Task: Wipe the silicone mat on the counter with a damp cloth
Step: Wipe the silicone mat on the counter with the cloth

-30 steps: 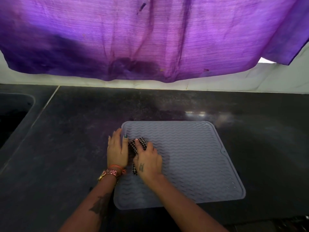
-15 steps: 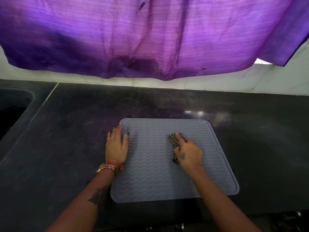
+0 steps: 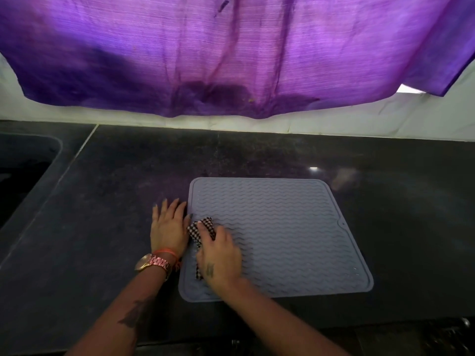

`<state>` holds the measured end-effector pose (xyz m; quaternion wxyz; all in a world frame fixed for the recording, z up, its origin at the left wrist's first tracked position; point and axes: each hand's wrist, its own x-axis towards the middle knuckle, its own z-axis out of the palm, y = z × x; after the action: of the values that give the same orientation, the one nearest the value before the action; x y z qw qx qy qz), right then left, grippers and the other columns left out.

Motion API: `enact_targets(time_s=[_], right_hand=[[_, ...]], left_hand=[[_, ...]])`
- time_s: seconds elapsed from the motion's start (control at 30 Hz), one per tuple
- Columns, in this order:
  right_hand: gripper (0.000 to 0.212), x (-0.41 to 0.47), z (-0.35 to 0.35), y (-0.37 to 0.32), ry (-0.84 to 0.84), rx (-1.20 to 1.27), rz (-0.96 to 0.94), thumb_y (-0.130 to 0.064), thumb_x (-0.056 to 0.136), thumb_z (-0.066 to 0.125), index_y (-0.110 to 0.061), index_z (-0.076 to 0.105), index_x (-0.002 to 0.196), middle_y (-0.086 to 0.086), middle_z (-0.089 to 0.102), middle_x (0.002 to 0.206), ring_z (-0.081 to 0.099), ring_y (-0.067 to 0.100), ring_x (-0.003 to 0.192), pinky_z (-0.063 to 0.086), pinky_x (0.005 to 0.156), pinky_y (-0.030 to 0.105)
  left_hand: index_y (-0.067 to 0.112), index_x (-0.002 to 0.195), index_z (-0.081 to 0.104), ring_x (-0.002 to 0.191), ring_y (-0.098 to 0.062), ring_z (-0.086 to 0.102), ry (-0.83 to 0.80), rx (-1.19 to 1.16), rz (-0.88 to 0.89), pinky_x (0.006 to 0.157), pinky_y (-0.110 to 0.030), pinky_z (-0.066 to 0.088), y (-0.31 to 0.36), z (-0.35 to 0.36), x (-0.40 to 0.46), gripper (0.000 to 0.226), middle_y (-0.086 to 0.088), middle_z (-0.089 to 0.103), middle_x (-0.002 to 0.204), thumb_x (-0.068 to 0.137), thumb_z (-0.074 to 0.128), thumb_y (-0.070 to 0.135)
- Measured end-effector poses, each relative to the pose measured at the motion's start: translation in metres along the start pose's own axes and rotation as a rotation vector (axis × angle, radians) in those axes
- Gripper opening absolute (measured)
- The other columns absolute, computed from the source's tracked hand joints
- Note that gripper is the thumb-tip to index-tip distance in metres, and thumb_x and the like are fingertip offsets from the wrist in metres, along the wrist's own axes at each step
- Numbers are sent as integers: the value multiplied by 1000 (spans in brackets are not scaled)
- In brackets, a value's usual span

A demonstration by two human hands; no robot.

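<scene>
One view only, from the head camera. The mat [image 3: 277, 237] lay flat on the dark desk [image 3: 102, 227], well right of the sink [image 3: 23, 173] and below a purple curtain [image 3: 231, 52]. The right hand [image 3: 218, 258] pressed a checked cloth [image 3: 203, 227] onto the mat near its left edge, about midway down; the fingers lay over the cloth, and whether they curled round it or only pushed it flat could not be told, so the state of that grip stays unsettled. The left hand [image 3: 168, 228] rested flat, fingers straight and slightly spread, on the desk just beside the mat's left edge (probably steadying it).

Wiping looked to be under way, not finished: no wet sheen or streaks showed on the ribbed surface, so how much had been covered could not be judged, and the far and right parts lay well away from the cloth.

No brand, label or readable writing appeared; a small mark on the right hand and a watch [image 3: 154, 263] on the left wrist were too blurred to read.
</scene>
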<state>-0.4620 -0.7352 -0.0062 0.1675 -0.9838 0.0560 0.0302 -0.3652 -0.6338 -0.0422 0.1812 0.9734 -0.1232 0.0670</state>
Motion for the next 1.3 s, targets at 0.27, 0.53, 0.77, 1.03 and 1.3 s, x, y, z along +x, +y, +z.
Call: enact_targets(time_s=[0.27,0.53,0.77,1.03,1.3], right_hand=[[54,-7,-19,51,48,-77,159,-28,94,38,-30,24,145,11,44,134,47,26,117,43,90,37],[52,-10,-36,36,200,109,259,-34,91,44,-26,32,141,9,50,126,55,26,106,45,86,34],[47,-10,-10,-7,22,-40,100,-29,91,46,-22,34,136,15,46,127,52,33,109,45,85,41],[44,-21,-37,38,109,-72,199,-30,91,45,-27,37,135,9,52,123,56,27,104,46,82,33],[50,-14,-21,0,-60,-215,-69,-15,85,57,-19,39,131,20,44,129,50,36,109,45,81,41]], left_hand=[[13,135,46,143,-30,19,-9,99,-22,117,-44,-6,-3,-5,0,52,-9,39,147,95,37,44],[13,136,45,144,-30,15,-4,55,-56,116,-46,-9,-5,-4,2,57,-9,37,149,93,39,50],[15,138,41,145,-30,12,-13,83,-86,116,-47,-10,-10,-11,6,69,-8,34,151,86,42,61],[18,140,37,145,-29,8,-26,83,-148,113,-46,-15,-7,-12,3,72,-6,30,152,85,41,64],[16,138,40,145,-30,10,-4,79,-190,115,-46,-13,-5,-9,2,70,-7,32,151,85,43,62]])
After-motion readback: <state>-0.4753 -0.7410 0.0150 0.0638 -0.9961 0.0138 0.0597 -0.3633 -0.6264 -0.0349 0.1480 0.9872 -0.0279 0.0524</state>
